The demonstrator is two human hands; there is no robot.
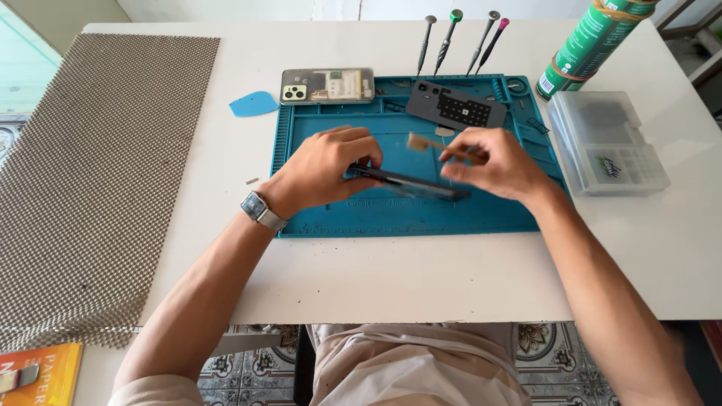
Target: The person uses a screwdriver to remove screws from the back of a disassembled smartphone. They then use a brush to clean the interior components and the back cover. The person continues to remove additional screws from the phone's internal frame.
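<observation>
A person seated at a white table [421,278] works over a blue repair mat [323,218], the left hand [323,167] closed on one end of a dark phone [410,183] tilted up on its edge near the mat's middle, fingers curled around its side. The right hand [492,162], blurred, pinches a small brush [423,143] just above the phone. Bare tabletop lies open between the mat's near edge and the table's front edge. A grey mesh mat [98,173] covers the table's left side; a clear plastic case [605,143] sits right of the blue mat, below a green cylindrical can [590,41] with a white label patch.
</observation>
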